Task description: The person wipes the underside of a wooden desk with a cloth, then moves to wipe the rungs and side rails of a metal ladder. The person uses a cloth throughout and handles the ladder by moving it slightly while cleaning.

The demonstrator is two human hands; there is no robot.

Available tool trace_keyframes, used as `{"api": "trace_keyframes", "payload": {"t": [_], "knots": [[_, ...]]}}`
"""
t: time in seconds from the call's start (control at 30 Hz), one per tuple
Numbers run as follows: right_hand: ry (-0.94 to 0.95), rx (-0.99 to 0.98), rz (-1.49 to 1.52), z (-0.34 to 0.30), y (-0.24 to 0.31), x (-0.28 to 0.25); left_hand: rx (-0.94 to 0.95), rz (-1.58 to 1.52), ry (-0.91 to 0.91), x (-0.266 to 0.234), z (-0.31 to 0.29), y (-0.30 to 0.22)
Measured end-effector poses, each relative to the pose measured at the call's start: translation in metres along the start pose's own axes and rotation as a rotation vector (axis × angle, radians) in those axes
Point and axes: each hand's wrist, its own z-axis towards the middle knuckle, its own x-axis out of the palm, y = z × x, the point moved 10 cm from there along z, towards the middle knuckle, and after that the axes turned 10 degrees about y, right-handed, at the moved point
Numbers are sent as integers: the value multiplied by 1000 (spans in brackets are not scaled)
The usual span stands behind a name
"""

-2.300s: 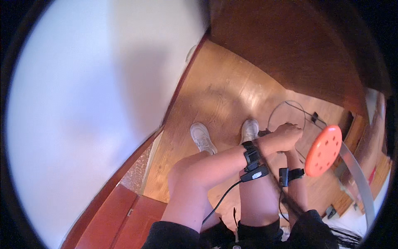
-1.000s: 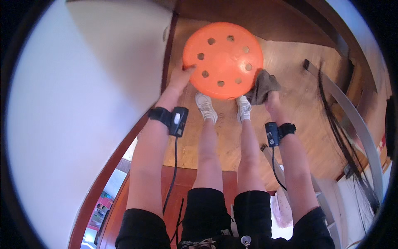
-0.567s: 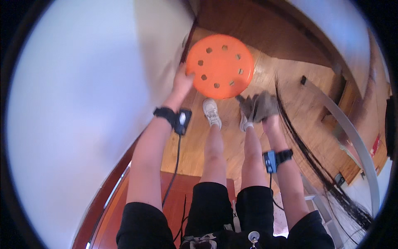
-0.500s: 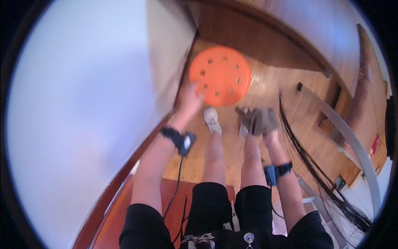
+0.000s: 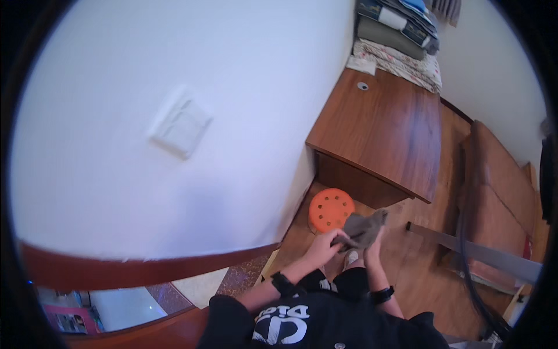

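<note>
From where I stand, I see a person with both bare hands held up in front of their tummy, with a soft, crumpled, grey-brown cloth (image 5: 365,228) between them. The left hand (image 5: 325,246) has its fingers bent and nearly closed, and it pinches the near left corner of the cloth. The right hand (image 5: 373,247) is up against the right end of the cloth. The cloth hides most of its fingers, so I can't tell how far they are bent. Each wrist has a black band around it. Just past the hands, a bit to the left, a round orange stool (image 5: 331,209) with a ring of little holes in its seat stands on the brown wooden floor (image 5: 401,270). Farther past the hands is a shiny brown wooden desk (image 5: 378,134), and a tall pile of folded bedding (image 5: 401,43) sits on its far end. Well to the right of the hands is a long brown sofa (image 5: 503,215), with a flat grey metal bar (image 5: 485,255) in front of it. To the left of the hands is a big white wall (image 5: 261,87) with a blurry white panel (image 5: 181,125) on it. Below the cloth, a white shoe (image 5: 351,257) peeks out.
</note>
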Motion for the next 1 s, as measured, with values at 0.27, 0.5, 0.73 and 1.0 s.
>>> {"api": "trace_keyframes", "payload": {"t": [0.27,0.5,0.73,1.0], "knots": [[-113,-271,-371,30,156,-56,159,301,-308,-95,-47,-104],[-196,-322,91,76,186,-66,375,240,-705,-152,-108,-162],[152,-259,71,89,139,-31,143,385,-875,-168,-165,-135],[347,-70,307,92,133,-33,-263,537,-871,-170,-179,-43]]}}
